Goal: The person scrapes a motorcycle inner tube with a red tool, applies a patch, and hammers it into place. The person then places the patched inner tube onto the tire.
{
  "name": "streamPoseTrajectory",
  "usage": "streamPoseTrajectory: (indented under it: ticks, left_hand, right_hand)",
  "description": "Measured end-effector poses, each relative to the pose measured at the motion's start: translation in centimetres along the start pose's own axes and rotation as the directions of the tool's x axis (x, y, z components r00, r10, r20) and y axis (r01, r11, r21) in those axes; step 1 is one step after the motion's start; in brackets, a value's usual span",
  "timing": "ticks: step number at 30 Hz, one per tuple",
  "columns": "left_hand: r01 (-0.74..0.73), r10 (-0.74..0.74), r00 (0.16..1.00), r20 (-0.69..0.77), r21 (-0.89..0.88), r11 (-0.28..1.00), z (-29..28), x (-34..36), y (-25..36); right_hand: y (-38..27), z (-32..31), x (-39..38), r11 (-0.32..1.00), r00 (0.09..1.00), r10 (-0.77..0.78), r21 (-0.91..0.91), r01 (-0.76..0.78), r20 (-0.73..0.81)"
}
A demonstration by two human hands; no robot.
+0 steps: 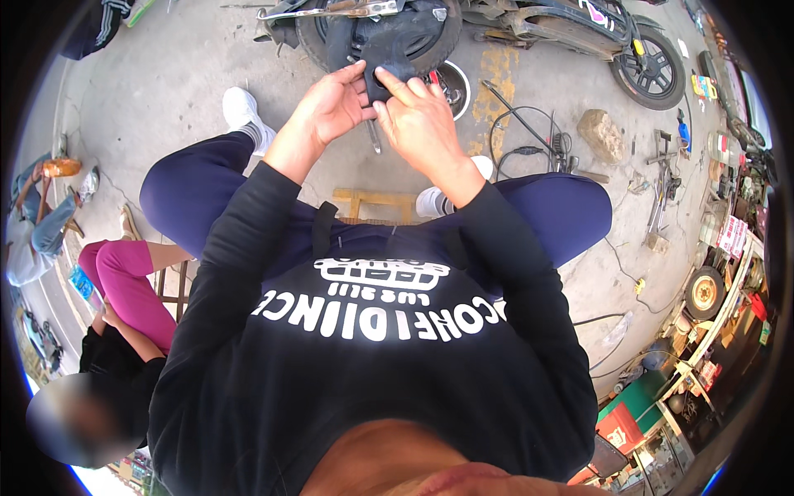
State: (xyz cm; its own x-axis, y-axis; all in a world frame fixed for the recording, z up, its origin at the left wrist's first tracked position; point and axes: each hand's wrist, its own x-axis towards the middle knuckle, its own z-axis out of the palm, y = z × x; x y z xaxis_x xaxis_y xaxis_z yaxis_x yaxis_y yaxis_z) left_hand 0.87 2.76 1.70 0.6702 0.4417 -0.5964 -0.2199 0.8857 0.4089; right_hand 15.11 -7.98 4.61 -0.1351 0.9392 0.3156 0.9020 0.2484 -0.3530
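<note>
Black fabric sweatshirt nearest, both hands hold a rubbery black piece.

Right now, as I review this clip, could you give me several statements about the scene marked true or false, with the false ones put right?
1. The right hand touches the black rubber. True.
2. The left hand rests on a knee. False: it is at the black rubber too.
3. The big rock lies to the right of both hands. True.
4. The person's shoes are red. False: they are white.
5. Someone in pink trousers sits on the left. True.
</note>
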Motion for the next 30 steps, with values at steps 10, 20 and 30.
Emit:
streamPoseTrajectory:
  ticks: [10,20,30]
  left_hand:
    - [-0.002,0.001,1.000,-0.022,-0.038,0.999,0.0,0.1,0.0]
    - [-0.032,0.030,0.999,-0.036,-0.040,0.999,0.6,-0.1,0.0]
    - [-0.023,0.022,0.999,-0.036,-0.025,0.999,0.2,0.3,-0.2]
  right_hand:
    - [0.3,0.4,-0.1,0.997,1.000,0.031,-0.067,-0.031,0.003]
    - [-1.0,0.5,-0.4,0.999,0.999,-0.003,-0.050,0.001,-0.034]
    - [-1.0,0.9,0.0,0.999,1.000,0.023,-0.033,-0.022,0.011]
